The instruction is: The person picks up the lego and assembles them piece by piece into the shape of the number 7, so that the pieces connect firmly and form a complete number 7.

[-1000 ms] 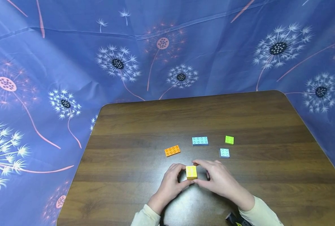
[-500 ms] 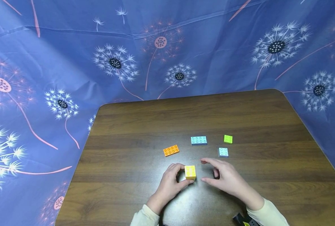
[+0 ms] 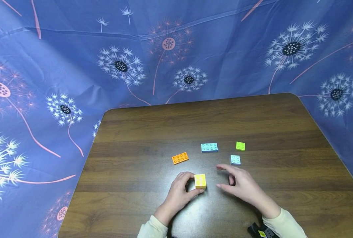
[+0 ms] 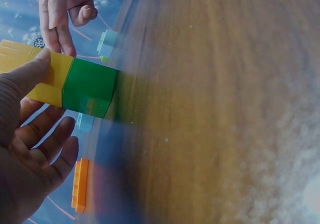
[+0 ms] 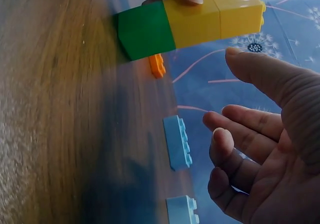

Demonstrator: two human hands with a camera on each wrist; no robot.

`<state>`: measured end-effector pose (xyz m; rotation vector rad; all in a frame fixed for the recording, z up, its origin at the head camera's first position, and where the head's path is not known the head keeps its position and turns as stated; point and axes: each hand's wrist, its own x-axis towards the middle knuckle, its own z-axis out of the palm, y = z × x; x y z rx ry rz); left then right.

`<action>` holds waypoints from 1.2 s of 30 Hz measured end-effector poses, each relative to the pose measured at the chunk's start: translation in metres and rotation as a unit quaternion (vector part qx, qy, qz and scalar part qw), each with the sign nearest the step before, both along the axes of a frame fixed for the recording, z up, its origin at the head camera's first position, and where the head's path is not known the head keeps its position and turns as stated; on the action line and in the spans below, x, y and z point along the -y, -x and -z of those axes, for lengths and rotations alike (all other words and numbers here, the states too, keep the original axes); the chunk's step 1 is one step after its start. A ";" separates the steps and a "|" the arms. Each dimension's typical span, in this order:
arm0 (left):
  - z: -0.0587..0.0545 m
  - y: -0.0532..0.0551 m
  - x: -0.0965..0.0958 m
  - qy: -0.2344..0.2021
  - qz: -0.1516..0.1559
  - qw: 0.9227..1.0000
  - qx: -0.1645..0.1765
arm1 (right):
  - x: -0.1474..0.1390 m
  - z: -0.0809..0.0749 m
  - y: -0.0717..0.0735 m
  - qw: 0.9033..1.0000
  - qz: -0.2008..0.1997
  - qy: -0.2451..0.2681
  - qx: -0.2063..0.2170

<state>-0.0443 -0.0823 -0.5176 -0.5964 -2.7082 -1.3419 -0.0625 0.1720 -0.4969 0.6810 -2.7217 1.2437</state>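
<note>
A stack of toy building bricks (image 3: 200, 181) stands upright on the wooden table, its yellow studded top towards the head camera. In the right wrist view it shows a green brick (image 5: 145, 31) at the bottom and two yellow bricks (image 5: 192, 21) above it. My left hand (image 3: 180, 193) pinches the stack between thumb and fingers at the lower yellow brick. To the right of the stack, my right hand (image 3: 244, 186) holds nothing, its thumb and index finger spread apart. A light blue square brick (image 3: 235, 160) lies just beyond its fingers.
Past the hands lie an orange brick (image 3: 180, 158), a long light blue brick (image 3: 209, 147) and a small lime green brick (image 3: 240, 146). A blue dandelion-patterned cloth (image 3: 224, 49) hangs behind the table (image 3: 128, 138). Below the right wrist shows a black device (image 3: 261, 231).
My right hand has let go of the yellow-topped stack and drawn away to the right. The left hand still holds the stack in place.
</note>
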 end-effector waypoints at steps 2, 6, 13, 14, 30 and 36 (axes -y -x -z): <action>0.000 0.000 0.000 -0.002 0.000 1.000 0.000 | -0.001 0.001 0.001 1.000 0.003 -0.003 -0.001; 0.000 0.000 0.000 -0.003 -0.002 1.000 0.003 | -0.004 0.003 0.004 1.000 0.009 -0.007 0.001; 0.000 0.001 0.000 -0.002 -0.002 1.000 0.005 | -0.007 0.005 0.008 1.000 0.009 -0.010 0.002; 0.000 0.001 0.001 -0.001 -0.002 1.000 0.004 | -0.007 0.005 0.009 1.000 0.009 -0.012 0.003; 0.000 0.002 0.001 0.012 0.003 1.000 0.001 | -0.007 0.009 0.016 1.000 0.008 -0.026 0.013; 0.000 0.002 0.001 0.012 0.003 1.000 0.003 | -0.002 0.009 0.019 1.000 0.003 -0.024 0.013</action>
